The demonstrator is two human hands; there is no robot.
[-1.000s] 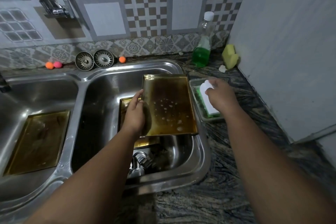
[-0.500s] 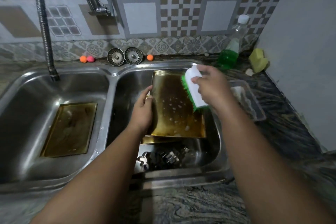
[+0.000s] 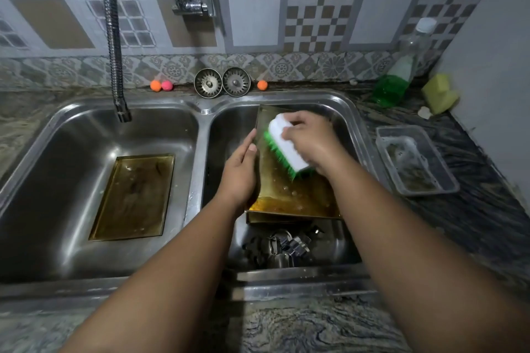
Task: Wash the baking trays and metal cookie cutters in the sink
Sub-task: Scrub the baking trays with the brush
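Brass-coloured trays (image 3: pixel 134 198): 3 | sink strainers (image 3: pixel 208 83): 2 | left hand (image 3: pixel 239 175) grips upper tray (image 3: pixel 298 195) edge | right hand (image 3: pixel 311 140) clasps brush (image 3: pixel 286 146)

baking trays (image 3: pixel 134 198) 3 | sink strainers (image 3: pixel 208 83) 2 | small balls (image 3: pixel 155 85) 3 | brush (image 3: pixel 286 146) 1 | bottle (image 3: pixel 401 71) 1 | sponge (image 3: pixel 438 92) 1

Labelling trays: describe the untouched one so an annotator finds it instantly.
Find the double sink and take its left basin, under the flexible hose. The baking tray lies flat on that basin's floor, alone. The right basin's tilted tray is held by the left hand, with a brush against it.
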